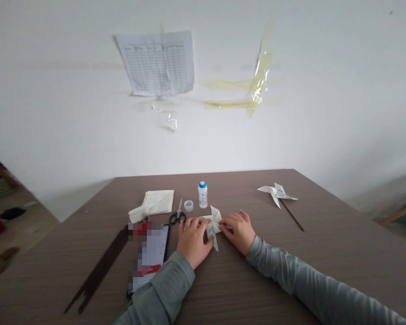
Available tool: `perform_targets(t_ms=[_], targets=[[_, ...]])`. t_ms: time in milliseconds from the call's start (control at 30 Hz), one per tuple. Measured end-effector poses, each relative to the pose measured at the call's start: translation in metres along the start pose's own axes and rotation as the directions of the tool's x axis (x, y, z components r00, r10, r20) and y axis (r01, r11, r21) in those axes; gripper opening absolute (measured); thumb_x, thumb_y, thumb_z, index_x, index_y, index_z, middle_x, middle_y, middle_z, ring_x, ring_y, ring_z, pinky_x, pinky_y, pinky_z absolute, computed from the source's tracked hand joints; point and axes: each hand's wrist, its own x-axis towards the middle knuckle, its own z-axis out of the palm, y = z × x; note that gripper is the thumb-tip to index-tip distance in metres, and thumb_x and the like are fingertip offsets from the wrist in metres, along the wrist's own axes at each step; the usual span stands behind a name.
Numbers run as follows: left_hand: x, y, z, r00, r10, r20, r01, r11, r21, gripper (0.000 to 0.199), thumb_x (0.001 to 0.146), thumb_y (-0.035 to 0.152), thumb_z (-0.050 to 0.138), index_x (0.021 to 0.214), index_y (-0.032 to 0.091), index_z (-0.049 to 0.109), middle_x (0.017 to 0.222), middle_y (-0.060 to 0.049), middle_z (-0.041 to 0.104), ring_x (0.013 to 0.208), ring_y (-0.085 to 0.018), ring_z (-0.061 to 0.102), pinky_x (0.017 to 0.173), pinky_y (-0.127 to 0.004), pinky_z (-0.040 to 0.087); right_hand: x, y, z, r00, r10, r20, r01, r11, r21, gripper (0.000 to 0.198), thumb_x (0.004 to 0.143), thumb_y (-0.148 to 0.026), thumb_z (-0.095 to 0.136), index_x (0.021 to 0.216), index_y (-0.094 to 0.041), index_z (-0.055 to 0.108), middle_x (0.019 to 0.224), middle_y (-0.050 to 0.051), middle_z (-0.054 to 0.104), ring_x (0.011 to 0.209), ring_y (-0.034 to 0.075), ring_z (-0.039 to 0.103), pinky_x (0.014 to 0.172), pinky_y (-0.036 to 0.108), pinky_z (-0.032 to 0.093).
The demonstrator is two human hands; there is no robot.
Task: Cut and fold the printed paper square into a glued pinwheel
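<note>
Between my hands a small pinwheel (214, 224) of folded, printed white paper lies on the brown table. My left hand (193, 241) holds its left side, fingers at the upper blade and thumb near the lower one. On the right edge, the thumb and forefinger of my right hand (238, 231) press the paper. What lies under the fingertips is hidden. Just behind stands a white bottle (203, 198) with a blue top. Black-handled scissors (177, 217) and a small round translucent lid or cup (188, 206) are beyond my left hand.
A folded paper stack (158, 201) lies at the back left, beside a white block-like item (137, 214). Nearer are a phone (155, 253), partly blurred, and several thin dark sticks (103, 266). Another paper pinwheel (276, 193) on a dark stick (292, 216) lies right. A wall (223, 149) rises behind.
</note>
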Motion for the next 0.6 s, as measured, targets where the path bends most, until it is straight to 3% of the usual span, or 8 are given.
perform_targets(t_ms=[300, 467, 600], targets=[[-0.001, 0.006, -0.004, 1.0, -0.003, 0.007, 0.003, 1.0, -0.007, 0.059, 0.114, 0.03, 0.081, 0.171, 0.043, 0.089, 0.156, -0.013, 0.088, 0.16, -0.044, 0.074, 0.152, -0.077, 0.046, 0.002, 0.005, 0.006, 1.0, -0.021, -0.02, 0.02, 0.999, -0.044, 0.024, 0.119, -0.025, 0.083, 0.124, -0.037, 0.104, 0.123, 0.01, 0.1, 0.128, 0.041, 0.093, 0.147, 0.075, 0.051], [0.0, 0.016, -0.017, 0.997, -0.045, 0.061, 0.045, 0.999, -0.005, 0.058, 0.114, 0.03, 0.083, 0.169, 0.046, 0.091, 0.156, -0.012, 0.087, 0.16, -0.044, 0.073, 0.152, -0.077, 0.045, 0.003, 0.013, 0.019, 0.986, -0.098, -0.136, 0.09, 0.994, -0.066, 0.027, 0.115, -0.022, 0.085, 0.114, -0.039, 0.106, 0.11, 0.008, 0.1, 0.116, 0.04, 0.094, 0.14, 0.076, 0.056], [0.0, 0.026, -0.03, 0.992, -0.072, 0.099, 0.074, 0.997, -0.009, 0.055, 0.115, 0.029, 0.082, 0.167, 0.043, 0.093, 0.159, -0.014, 0.086, 0.162, -0.046, 0.071, 0.154, -0.079, 0.041, 0.004, 0.016, 0.022, 0.984, -0.116, -0.137, 0.107, 0.992, -0.073, 0.027, 0.115, -0.023, 0.084, 0.113, -0.039, 0.106, 0.109, 0.008, 0.099, 0.115, 0.04, 0.094, 0.14, 0.08, 0.055]])
